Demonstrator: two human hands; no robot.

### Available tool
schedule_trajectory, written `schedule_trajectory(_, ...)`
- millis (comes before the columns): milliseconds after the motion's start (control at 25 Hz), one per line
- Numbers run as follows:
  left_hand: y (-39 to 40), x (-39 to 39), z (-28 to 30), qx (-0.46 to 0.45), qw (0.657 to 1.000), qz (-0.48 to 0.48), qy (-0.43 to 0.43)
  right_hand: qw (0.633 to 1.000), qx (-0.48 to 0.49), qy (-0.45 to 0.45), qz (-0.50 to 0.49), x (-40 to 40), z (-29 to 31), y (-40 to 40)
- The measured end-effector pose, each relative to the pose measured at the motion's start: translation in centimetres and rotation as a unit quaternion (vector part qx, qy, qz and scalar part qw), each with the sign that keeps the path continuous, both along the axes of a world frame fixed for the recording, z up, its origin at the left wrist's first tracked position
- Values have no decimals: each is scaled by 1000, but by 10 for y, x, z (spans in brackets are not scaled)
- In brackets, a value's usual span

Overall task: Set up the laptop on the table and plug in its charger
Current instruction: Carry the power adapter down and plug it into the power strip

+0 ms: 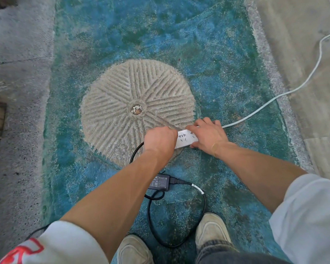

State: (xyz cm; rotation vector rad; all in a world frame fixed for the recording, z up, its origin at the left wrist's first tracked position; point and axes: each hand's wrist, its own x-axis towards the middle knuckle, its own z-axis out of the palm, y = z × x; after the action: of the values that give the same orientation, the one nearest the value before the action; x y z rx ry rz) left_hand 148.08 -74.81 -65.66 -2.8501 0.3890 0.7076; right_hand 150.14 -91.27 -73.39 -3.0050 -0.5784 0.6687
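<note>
Your white plastic power strip (186, 139) lies on the blue-green painted floor (227, 63) at the round grooved stone disc's (137, 109) four o'clock edge; it is light and rigid and will likely skid, so pin it by its long sides. Your right hand (208, 135) spans it from three o'clock, fingers and thumb curled round its edges. Your left hand (160, 141) is fisted at its nine o'clock end, presumably round the plug of the stiff black cable (148, 212), which loops back to the black charger brick (159, 182) at six o'clock.

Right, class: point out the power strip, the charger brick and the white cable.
power strip (185, 139), head view, on its socket face.
charger brick (159, 182), head view, on its labelled top.
white cable (271, 101), head view, mid-run across the floor.
</note>
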Motion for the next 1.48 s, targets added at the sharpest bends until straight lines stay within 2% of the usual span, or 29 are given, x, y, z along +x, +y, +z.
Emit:
schedule_trajectory(120,4,1,-5,18,998,-53,5,1000,-1,6,-3,1,0,0)
schedule_trajectory(360,8,5,-15,16,999,-39,9,1000,-2,-4,-10,-1,-3,0)
schedule_trajectory(640,-1,-5,-22,26,996,-86,13,1000,8,-16,6,3,-7,-5)
schedule_trajectory(800,-1,-3,-29,17,999,-43,21,1000,6,-23,9,3,-11,-8)
schedule_trajectory(920,0,1,-32,19,998,-60,24,1000,-4,-21,6,4,-7,-8)
schedule_trajectory(1200,1,-10,-32,5,1000,-14,13,999,-28,24,-14,-2,7,9)
schedule_trajectory(1360,0,-15,1,-25,995,79,59,995,-3,72,-65,-13,54,12)
schedule_trajectory(1480,11,-17,64,-63,990,107,64,994,4,83,-75,-25,123,10)
